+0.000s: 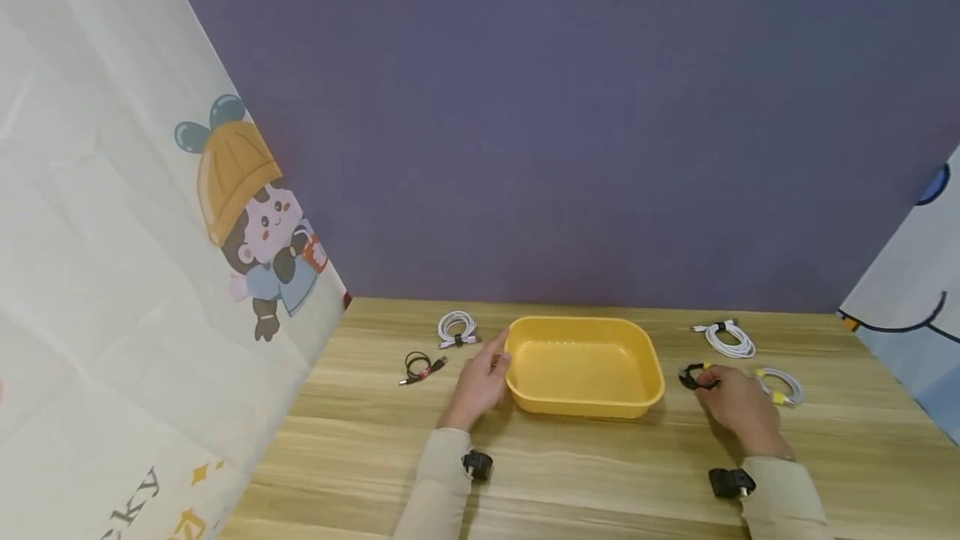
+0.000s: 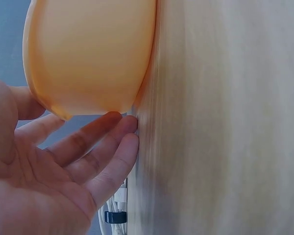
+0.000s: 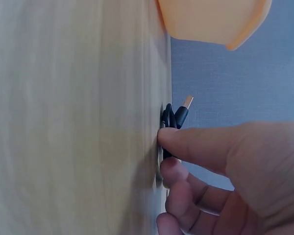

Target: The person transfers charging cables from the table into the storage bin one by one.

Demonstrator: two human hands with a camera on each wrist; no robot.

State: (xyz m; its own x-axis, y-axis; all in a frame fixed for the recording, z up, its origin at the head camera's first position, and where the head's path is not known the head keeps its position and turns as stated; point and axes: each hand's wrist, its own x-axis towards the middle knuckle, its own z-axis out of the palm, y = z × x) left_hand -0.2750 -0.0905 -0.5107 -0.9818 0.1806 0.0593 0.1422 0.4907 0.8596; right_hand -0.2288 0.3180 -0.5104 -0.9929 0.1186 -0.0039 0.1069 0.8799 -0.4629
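Black coiled cable [image 1: 692,375] lies on the wooden table [image 1: 600,473] right of the yellow plastic tray [image 1: 585,365], pinched by the right hand [image 1: 738,408]; the left hand [image 1: 480,382], fingers relaxed, touches the tray's side; that thin pinch could let the coil slip

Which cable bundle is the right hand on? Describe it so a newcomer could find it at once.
Start at the yellow tray in the middle of the wooden table. Just off its right end lies a coiled black cable, pinched by the right hand. The two bundles further right are white; this one is black.
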